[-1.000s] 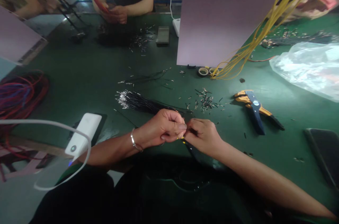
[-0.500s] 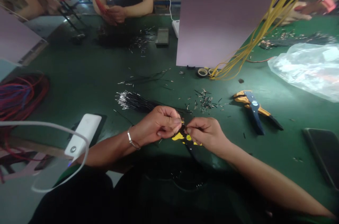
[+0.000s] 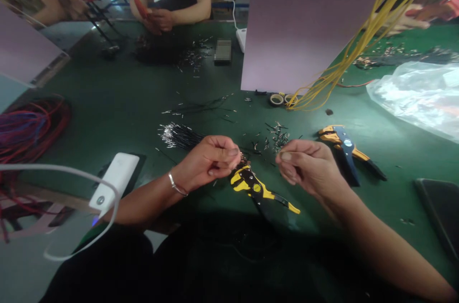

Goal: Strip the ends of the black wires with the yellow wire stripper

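Note:
My left hand (image 3: 210,159) is closed in a pinch just above a yellow and black wire stripper (image 3: 256,188) that lies on the green table (image 3: 118,112); what the fingertips hold is too small to name. My right hand (image 3: 308,167) hovers to the right of it with curled fingers, thumb against forefinger. A bundle of thin black wires (image 3: 182,136) with bare ends lies just beyond my left hand. Small cut wire bits (image 3: 278,135) are scattered beyond both hands.
A second orange and blue stripper (image 3: 344,147) lies right of my hand. Yellow wires (image 3: 344,61) hang past a pink board (image 3: 304,21). A plastic bag (image 3: 419,95) is far right, red and blue cables (image 3: 28,126) left, a white charger (image 3: 114,181) near left. Another person's hands (image 3: 161,18) work opposite.
My hands were pinched together over the stripper and have pulled apart. The right hand moved right and up, uncovering the yellow and black stripper on the table.

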Tool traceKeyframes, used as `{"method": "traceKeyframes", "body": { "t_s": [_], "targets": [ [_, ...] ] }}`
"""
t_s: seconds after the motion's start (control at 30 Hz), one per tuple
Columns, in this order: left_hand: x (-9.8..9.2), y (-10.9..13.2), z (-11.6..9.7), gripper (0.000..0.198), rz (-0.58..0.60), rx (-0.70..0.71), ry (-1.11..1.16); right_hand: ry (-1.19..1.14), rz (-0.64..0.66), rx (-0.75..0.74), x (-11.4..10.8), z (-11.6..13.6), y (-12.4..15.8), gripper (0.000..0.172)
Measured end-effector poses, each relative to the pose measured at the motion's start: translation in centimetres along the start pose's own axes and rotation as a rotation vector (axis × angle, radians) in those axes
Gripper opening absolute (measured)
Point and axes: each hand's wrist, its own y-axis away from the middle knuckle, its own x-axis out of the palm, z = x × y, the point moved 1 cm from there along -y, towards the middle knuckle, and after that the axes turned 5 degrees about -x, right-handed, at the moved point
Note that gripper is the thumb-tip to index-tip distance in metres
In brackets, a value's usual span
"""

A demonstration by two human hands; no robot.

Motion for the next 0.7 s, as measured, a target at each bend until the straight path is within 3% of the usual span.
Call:
{"method": "traceKeyframes", "body": {
  "t_s": [0.1,0.3,0.6,0.7],
  "targets": [
    [0.0,-0.2,0.1,0.025,0.003,-0.008,0.002,0.061,0.096,0.02,-0.4,-0.7,-0.6,0.014],
    [-0.4,-0.5,0.2,0.025,-0.046,0.015,0.034,0.17,0.013,-0.102,-1.6,-2.5,-1.6,0.013],
    [-1.1,-0.9,-0.1,0.031,-0.123,0.082,0.066,0.498,-0.347,-0.243,-4.6,-2.2,-3.3,0.023],
    [-1.3,-1.0,-0.1,0.035,-0.134,0.078,0.088,0.576,-0.405,-0.236,-6.2,-2.5,-3.9,0.028]
  ]
}}
